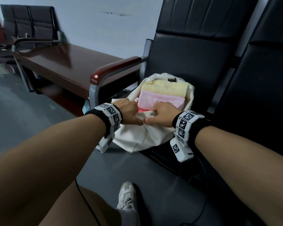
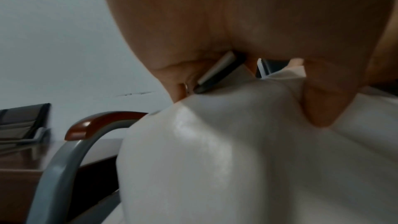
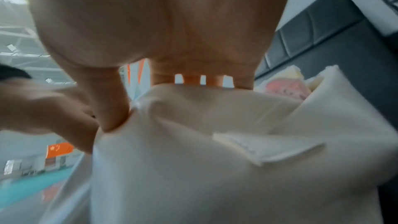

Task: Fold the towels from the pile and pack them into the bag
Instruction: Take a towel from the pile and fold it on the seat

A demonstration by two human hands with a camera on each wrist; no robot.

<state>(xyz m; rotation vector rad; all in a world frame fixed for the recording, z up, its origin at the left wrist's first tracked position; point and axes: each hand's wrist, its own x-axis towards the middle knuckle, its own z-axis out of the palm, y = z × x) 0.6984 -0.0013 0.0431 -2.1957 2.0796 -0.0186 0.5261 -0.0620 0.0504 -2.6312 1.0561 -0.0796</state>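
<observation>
A cream cloth bag (image 1: 137, 137) stands on the black chair seat (image 1: 170, 160), its mouth held wide. Folded towels stand inside it: a yellow towel (image 1: 163, 88) at the back, a pink towel (image 1: 160, 100) in front, and a red towel edge (image 1: 143, 110) nearest me. My left hand (image 1: 129, 113) grips the bag's near rim on the left, thumb outside on the cloth (image 2: 318, 108). My right hand (image 1: 158, 116) grips the same rim just to the right, fingers curled over it (image 3: 193, 81). The two thumbs almost touch.
A grey metal armrest with a red-brown wooden top (image 1: 114, 67) stands just left of the bag. Black chair backs (image 1: 203, 46) rise behind it. A dark wooden bench (image 1: 69, 66) runs off to the left. My white shoe (image 1: 127, 194) is on the grey floor.
</observation>
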